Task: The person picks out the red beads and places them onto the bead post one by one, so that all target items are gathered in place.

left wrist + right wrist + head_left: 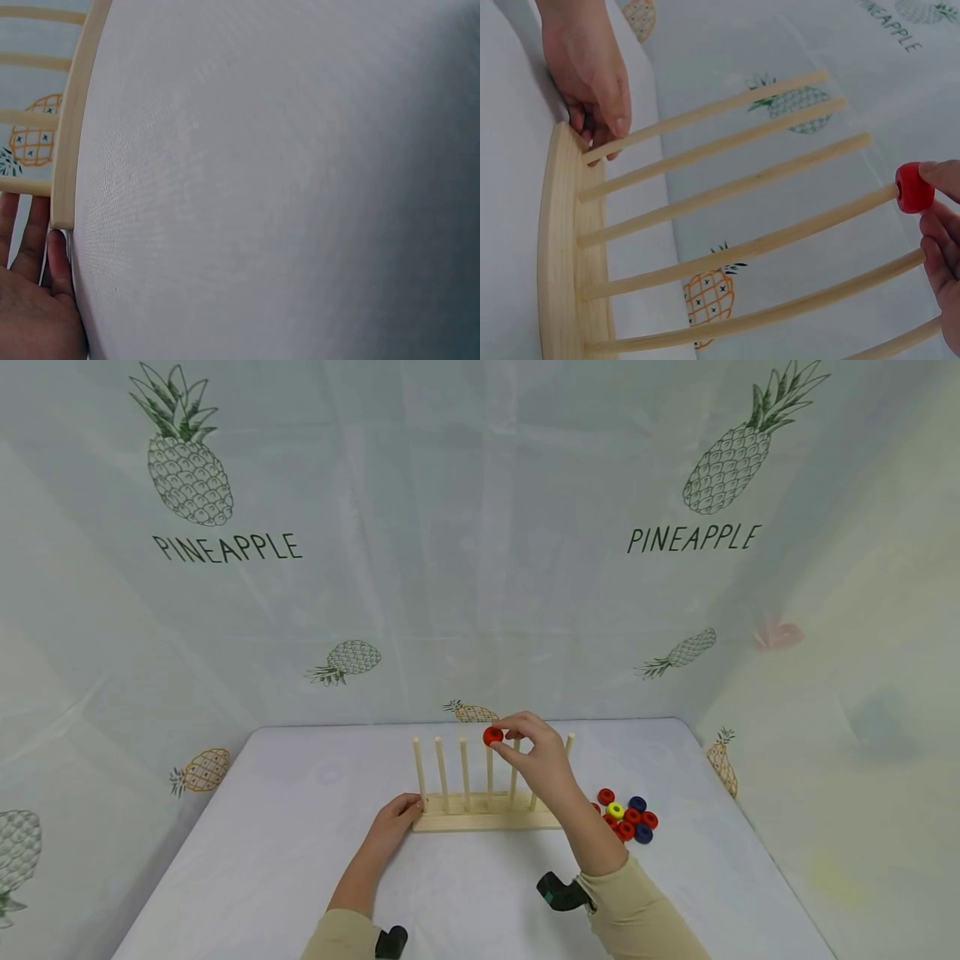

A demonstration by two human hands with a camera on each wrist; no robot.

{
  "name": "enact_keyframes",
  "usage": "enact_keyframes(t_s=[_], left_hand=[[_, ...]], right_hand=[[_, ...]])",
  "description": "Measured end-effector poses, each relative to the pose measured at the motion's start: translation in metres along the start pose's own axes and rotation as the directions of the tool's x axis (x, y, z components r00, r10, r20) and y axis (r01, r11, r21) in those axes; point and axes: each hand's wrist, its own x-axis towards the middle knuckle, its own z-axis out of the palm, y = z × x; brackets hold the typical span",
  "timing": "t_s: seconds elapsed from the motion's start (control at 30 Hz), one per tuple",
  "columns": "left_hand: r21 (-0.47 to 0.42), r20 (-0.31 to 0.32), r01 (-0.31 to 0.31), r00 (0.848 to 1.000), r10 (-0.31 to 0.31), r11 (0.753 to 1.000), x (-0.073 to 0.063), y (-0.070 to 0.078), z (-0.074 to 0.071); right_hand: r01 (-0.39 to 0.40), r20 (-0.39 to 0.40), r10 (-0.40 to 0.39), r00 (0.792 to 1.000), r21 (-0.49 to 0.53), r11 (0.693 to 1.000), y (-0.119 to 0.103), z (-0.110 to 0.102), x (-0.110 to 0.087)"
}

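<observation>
A wooden peg rack point(487, 822) with several upright pegs stands on the table. At its left end my left hand point(393, 821) grips the base, the thumb on the near side and fingers behind, as the left wrist view shows. Above, my right hand point(538, 758) pinches a red ring bead point(917, 187) between thumb and fingertips. In the right wrist view the bead sits right at the tip of a middle peg point(817, 223), its hole facing the peg. No beads show on the other visible pegs; my right hand and forearm partly hide the rack's right end.
Right of the rack lies a loose group of red, blue and yellow beads point(632, 816), partly behind my right forearm. The white table point(300, 860) meets a pineapple-printed curtain point(480, 568) at the back and sides. Dark wrist-camera mounts point(562, 892) stick out from both sleeves.
</observation>
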Motion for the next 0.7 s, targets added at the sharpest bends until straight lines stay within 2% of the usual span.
enact_keyframes(t_s=[0.03,0.27,0.4,0.7], left_hand=[[-0.001,0.003,0.001,1.0,-0.001,1.0,-0.003,0.006,-0.001],[-0.008,0.007,-0.009,1.0,0.009,1.0,-0.007,0.013,-0.001],[-0.011,0.012,-0.012,1.0,0.012,1.0,-0.015,0.031,-0.003],[0.013,-0.002,0.013,1.0,-0.012,1.0,0.0,0.002,0.0]], right_hand=[[-0.001,-0.002,0.001,1.0,-0.001,1.0,0.0,0.0,0.0],[-0.023,-0.01,0.023,1.0,-0.044,0.999,0.0,0.003,0.001],[-0.011,-0.006,0.01,1.0,-0.067,0.998,0.0,0.004,0.001],[-0.026,0.001,0.026,1.0,-0.093,0.995,-0.001,0.005,0.002]])
